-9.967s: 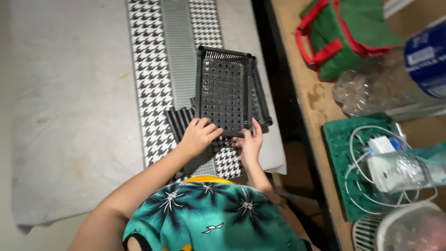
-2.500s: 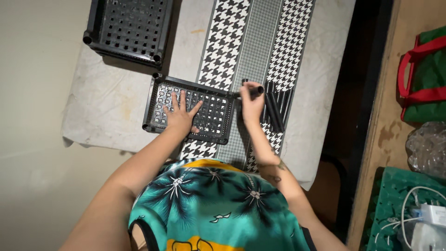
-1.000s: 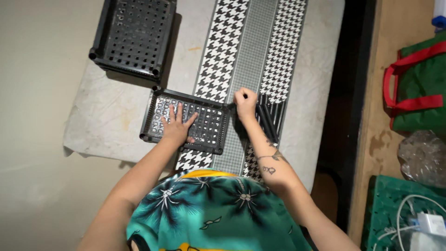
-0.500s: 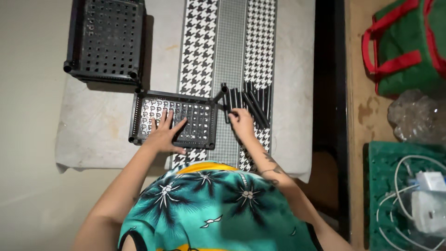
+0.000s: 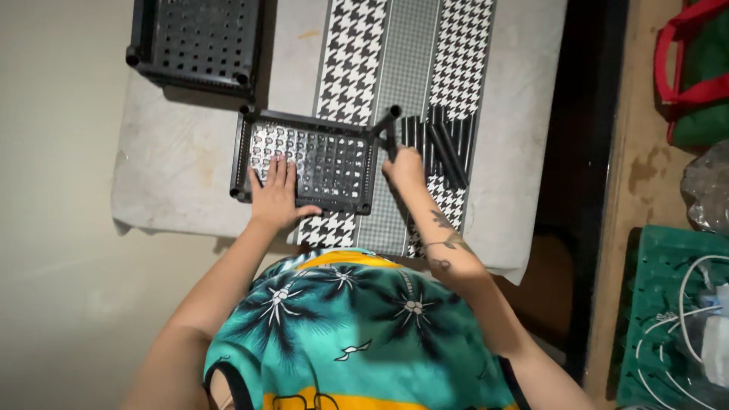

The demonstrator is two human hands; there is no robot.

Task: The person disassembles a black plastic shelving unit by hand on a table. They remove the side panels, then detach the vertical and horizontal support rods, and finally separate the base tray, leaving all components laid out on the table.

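1. The left hand [image 5: 277,199] was laid flat, fingers [image 5: 275,171] spread wide, palm down on the black perforated plastic shelf panel [image 5: 307,159]; nothing was gripped, the panel was only pressed down.
2. That panel was seen lying on the pale grey cloth-covered worktop [image 5: 175,167], near its front edge, w/ its right end overlapping the black-and-white houndstooth fabric strip [image 5: 357,45].
3. A short black plastic tube [image 5: 385,121] was seen standing up at an angle from the panel's far right corner.
4. The right hand [image 5: 405,168] was curled, fingers bent around a thin black tube just right of the panel; how tightly it was closed could not be told.
5. A bundle of black plastic tubes [image 5: 444,140] was laid side by side on the houndstooth strip, just right of the right hand.
6. A 2nd black perforated shelf panel [image 5: 196,38] was placed at the worktop's far left corner, apart from the 1st.
7. A green bag with red handles [image 5: 699,91] was seen on the brown wooden surface [image 5: 645,175] at far right.
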